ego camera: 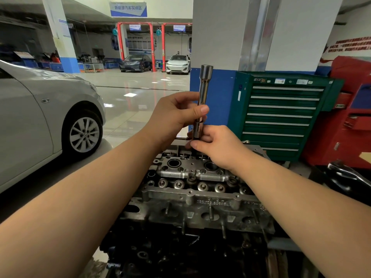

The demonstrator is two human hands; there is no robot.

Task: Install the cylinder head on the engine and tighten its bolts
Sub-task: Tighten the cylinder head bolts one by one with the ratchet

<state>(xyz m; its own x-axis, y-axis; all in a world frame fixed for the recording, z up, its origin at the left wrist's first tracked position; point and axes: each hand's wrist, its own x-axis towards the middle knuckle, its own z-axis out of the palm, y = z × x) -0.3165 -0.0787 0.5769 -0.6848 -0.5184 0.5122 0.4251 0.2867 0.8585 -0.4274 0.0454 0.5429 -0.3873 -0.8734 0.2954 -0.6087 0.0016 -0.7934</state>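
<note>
The grey metal cylinder head (pixel 192 195) sits on top of the dark engine block (pixel 180 247) in the lower middle. Above its far edge stands a long chrome socket extension (pixel 205 83), upright, with a socket (pixel 197 130) at its lower end. My left hand (pixel 176 115) grips the shaft of the extension with thumb and fingers. My right hand (pixel 216 145) pinches the socket end just above the cylinder head. What the socket's tip touches is hidden by my right hand.
A silver car (pixel 40 117) stands close on the left. A green tool cabinet (pixel 281 115) and a red cabinet (pixel 345 117) stand behind the engine on the right, beside a white and blue pillar (pixel 216 47). Two parked cars sit far back.
</note>
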